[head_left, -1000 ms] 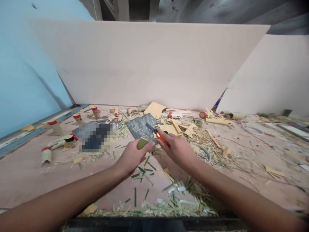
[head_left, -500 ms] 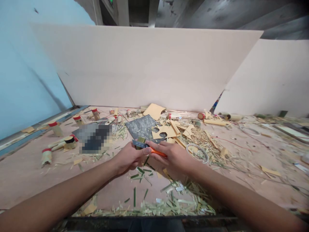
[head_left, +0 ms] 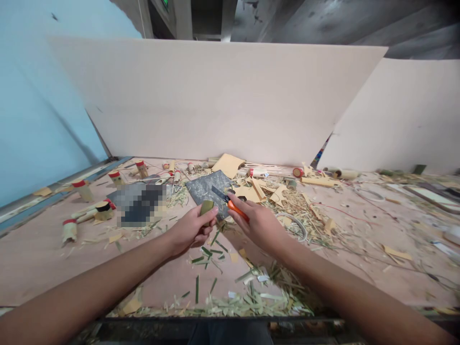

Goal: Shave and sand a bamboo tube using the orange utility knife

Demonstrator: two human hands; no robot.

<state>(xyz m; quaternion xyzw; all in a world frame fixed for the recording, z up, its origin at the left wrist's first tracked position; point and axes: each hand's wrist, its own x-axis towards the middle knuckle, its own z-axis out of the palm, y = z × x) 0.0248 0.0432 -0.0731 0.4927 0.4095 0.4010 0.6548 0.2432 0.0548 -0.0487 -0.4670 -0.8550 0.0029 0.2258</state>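
Between the thumb and fingers of my left hand (head_left: 194, 227) is a short green piece of bamboo (head_left: 207, 207), held upright above the table. My right hand (head_left: 259, 224) is wrapped round the orange handle of a utility knife (head_left: 237, 209). Its dark blade points up and to the left, apart from the bamboo, over a grey speckled sheet (head_left: 204, 184). Green bamboo slivers (head_left: 207, 256) lie on the table below my hands.
Bamboo tubes with red ends (head_left: 83, 191) stand and lie at the left. Cut yellow board (head_left: 228, 165) and a heap of shavings (head_left: 309, 211) lie at centre right, beside a tape roll (head_left: 296, 225). A large pale panel (head_left: 215, 100) rises behind the table (head_left: 46, 268).
The knife blade has come away from the bamboo piece, and my right hand has shifted slightly up and right. My hands are further apart, each keeping its hold.
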